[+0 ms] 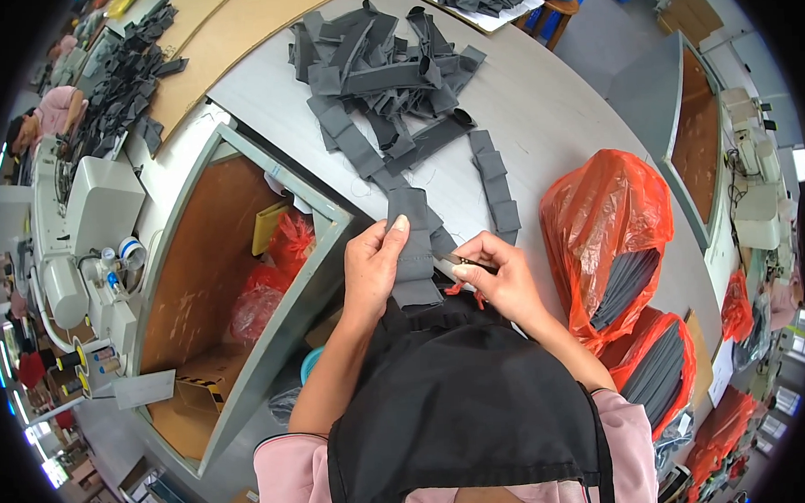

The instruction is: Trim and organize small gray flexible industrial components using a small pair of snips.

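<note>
A dark grey fabric strip [410, 242] is held at the table's near edge, with my left hand [372, 268] closed around it and the thumb pressed on top. A stitched line crosses the strip below the thumb. My right hand [503, 283] grips a small pair of thread snips [476, 264], whose pointed blades lie at the strip's right side. Whether the blades touch the cloth I cannot tell. Linked folded grey pieces [350, 147] run from the held strip up to a loose heap of similar pieces [383, 75]. Another chain [496, 182] lies to the right.
Red plastic bags [596, 200] of grey fabric stand at the right. On the left is an open-fronted cabinet [213, 294] with red bags inside, beside a sewing machine [100, 209]. More grey pieces [118, 93] cover the far-left table, where another person [52, 113] sits.
</note>
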Motion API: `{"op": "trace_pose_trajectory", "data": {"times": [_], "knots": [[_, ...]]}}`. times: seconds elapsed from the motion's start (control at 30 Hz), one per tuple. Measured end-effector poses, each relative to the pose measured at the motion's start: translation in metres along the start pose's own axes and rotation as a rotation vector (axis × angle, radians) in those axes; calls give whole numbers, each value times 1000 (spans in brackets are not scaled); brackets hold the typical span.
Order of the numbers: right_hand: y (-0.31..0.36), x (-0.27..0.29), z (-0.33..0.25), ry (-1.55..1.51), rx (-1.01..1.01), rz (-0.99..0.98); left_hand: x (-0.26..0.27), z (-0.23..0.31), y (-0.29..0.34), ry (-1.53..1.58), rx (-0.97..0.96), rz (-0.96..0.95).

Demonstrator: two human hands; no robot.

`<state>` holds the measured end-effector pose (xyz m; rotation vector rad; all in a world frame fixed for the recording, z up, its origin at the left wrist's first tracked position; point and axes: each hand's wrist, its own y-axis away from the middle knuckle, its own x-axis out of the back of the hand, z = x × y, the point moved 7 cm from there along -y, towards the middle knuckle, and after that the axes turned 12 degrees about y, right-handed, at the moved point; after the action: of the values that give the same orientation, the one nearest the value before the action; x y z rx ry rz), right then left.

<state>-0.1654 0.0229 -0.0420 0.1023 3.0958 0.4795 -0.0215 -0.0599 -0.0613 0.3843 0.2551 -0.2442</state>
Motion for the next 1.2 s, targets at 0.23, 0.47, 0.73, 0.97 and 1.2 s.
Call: {"op": "trace_pose_trajectory", "data": {"times": [0.23, 0.47, 0.73, 0.97, 1.2], "knots": [[17, 1, -54, 886, 362, 282, -2, 3, 0, -18, -10, 21], [24, -11, -65, 1195, 582, 335, 0, -5, -2, 0, -3, 19], [25, -8, -61, 1192, 606, 384, -2, -9, -4, -20, -13, 18], [24, -10, -62, 1203, 602, 352, -1, -11, -4, -13, -11, 13], [20, 1, -53, 895, 445, 354, -10, -4, -1, 222, 102, -47]]}}
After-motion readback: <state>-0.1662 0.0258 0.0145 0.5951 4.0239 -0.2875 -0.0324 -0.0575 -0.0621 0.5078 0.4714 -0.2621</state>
